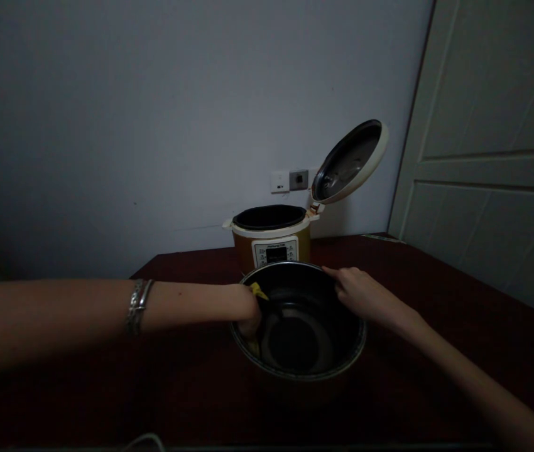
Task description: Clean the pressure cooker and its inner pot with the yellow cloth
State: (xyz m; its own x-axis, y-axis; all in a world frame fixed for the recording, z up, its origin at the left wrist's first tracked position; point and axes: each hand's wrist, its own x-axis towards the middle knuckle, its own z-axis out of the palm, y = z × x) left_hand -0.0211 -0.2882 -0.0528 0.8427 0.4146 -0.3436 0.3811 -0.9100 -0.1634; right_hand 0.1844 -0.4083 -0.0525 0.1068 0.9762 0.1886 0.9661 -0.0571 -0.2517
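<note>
A dark inner cooking pot (302, 314) stands tilted towards me on the table, in front of the cooker. Inside its left wall, my left hand (248, 311) is closed on a yellow cloth (258, 290); the fingers are mostly hidden, and bits of cloth show above and below them. At the upper right of the pot, my right hand (359, 290) grips the rim, with a finger laid along the edge. Just behind the pot is an orange and white electric cooker (274, 243) with a control panel. Its round lid (354, 162) is raised to the right.
The dark red table (191, 267) meets a pale wall (154, 125). Wall sockets (280, 182) sit behind the cooker. A panelled door (488, 125) is at the right. A pale cord (147, 437) lies at the front edge. The light is dim.
</note>
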